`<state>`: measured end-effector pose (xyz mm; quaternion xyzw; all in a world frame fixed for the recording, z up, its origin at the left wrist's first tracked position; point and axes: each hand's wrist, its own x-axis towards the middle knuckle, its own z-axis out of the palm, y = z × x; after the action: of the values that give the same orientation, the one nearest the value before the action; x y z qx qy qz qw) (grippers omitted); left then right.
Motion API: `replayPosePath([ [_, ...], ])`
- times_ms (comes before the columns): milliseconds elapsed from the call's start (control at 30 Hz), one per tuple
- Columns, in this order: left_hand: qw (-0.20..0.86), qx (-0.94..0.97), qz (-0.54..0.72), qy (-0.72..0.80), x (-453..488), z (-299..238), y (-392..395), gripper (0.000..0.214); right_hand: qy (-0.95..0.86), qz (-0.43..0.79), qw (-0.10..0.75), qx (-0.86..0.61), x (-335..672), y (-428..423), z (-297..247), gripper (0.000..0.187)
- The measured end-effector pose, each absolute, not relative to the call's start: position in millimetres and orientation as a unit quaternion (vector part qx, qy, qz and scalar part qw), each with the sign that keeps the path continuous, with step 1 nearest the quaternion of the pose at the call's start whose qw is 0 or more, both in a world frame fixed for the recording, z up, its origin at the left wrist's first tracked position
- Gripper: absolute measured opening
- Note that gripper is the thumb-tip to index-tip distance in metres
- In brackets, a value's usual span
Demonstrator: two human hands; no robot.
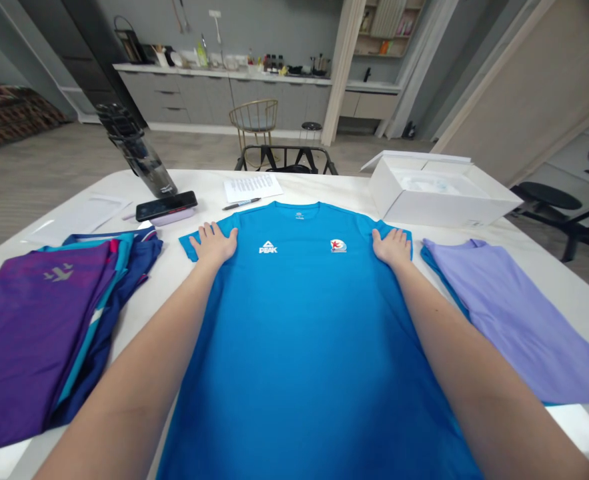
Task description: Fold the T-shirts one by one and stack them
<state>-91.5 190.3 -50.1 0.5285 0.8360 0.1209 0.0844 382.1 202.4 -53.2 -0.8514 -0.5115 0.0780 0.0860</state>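
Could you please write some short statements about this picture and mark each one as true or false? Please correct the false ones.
1. The left hand rests flat on a shoulder of the blue T-shirt. True.
2. The right hand holds a black pen. False: it rests flat on the other shoulder, and the pen lies beyond the collar, beside a sheet of paper.
3. A lilac shirt lies to the right of the blue T-shirt. True.
4. The white box is closed. False: it stands open.
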Motion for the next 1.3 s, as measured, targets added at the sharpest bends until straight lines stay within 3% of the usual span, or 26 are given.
replayPosePath([
  [200, 0.095, 0.562, 0.111, 0.814, -108.9, -49.1, 197.5, 0.086, -0.526, 0.066, 0.073, -0.845, 390.3, 205.8, -53.8, 0.1],
  [333, 0.091, 0.631, 0.146, 0.756, -115.3, -40.8, 192.3, 0.071, -0.56, 0.052, 0.092, -0.822, 382.9, 195.3, -42.1, 0.091],
  [467, 0.025, 0.739, 0.157, 0.655, -92.7, -29.9, 151.5, 0.057, -0.655, -0.021, 0.136, -0.743, 347.7, 156.3, -25.7, 0.079],
  [600, 0.022, 0.813, 0.097, 0.574, -47.8, -31.3, 81.3, 0.057, -0.755, 0.01, 0.098, -0.648, 300.3, 93.0, -25.0, 0.073],
  [733, 0.066, 0.786, 0.081, 0.609, -25.1, -41.4, 26.9, 0.067, -0.767, 0.058, 0.025, -0.638, 284.6, 39.4, -36.5, 0.069],
  [900, 0.109, 0.748, 0.123, 0.643, -36.7, -44.0, 5.2, 0.064, -0.731, 0.055, 0.009, -0.68, 312.9, 12.6, -40.1, 0.07],
  [1100, 0.049, 0.666, 0.212, 0.713, -79.0, -27.4, 21.6, 0.05, -0.727, 0.037, 0.016, -0.685, 330.0, 6.7, -43.4, 0.07],
  [1300, 0.061, 0.519, 0.162, 0.837, -125.5, -14.2, 65.5, 0.044, -0.72, 0.028, 0.032, -0.693, 323.1, 8.8, -39.5, 0.068],
])
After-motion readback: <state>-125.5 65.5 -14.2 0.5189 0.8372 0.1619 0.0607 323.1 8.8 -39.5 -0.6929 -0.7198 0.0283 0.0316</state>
